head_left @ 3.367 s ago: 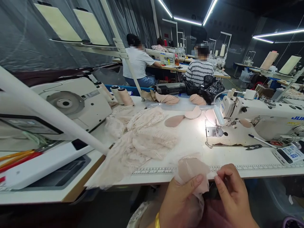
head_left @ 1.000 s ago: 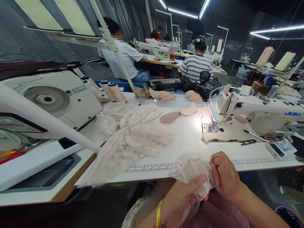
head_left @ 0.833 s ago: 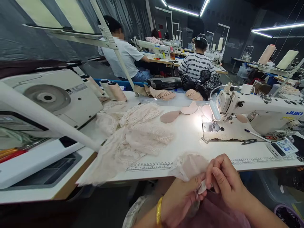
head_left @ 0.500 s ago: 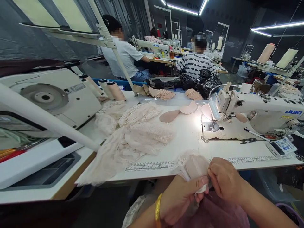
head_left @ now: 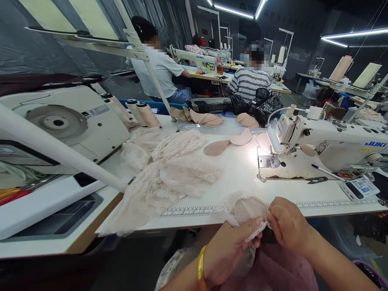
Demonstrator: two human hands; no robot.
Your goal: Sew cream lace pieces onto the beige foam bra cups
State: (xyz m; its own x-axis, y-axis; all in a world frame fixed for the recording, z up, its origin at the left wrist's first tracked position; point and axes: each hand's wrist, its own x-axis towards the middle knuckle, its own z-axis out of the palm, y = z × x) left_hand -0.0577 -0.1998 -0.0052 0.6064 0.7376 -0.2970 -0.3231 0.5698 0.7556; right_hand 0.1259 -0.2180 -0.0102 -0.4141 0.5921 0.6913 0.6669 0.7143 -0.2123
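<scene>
Lace-covered cup [head_left: 247, 210], pale beige and softly domed, sits at the near edge of the bench [head_left: 242, 178], half over the lip and above the person's lap. The left hand [head_left: 227, 254] pinches its lower hem, its fingers [head_left: 253, 229] closed narrowly on a white strip of edging. The right hand [head_left: 287, 228] meets it from the other side, fingers [head_left: 273, 218] curled tight on the same hem, so both hands touch. A gold bangle [head_left: 200, 268] rings the left wrist.

A purple-rimmed basket [head_left: 368, 270] shows low on the right; its contents are too dark to tell.

A printed ruler strip [head_left: 188, 211] runs along the bench's front edge beside the cup. Bare white surface lies between the hands and the sewing machine [head_left: 327, 141], whose lamp lights the needle plate. To the left spreads a crumpled lace pile [head_left: 178, 173], reaching the front edge. Smooth foam cups [head_left: 216, 148] lie further back, well apart from the hands.
</scene>
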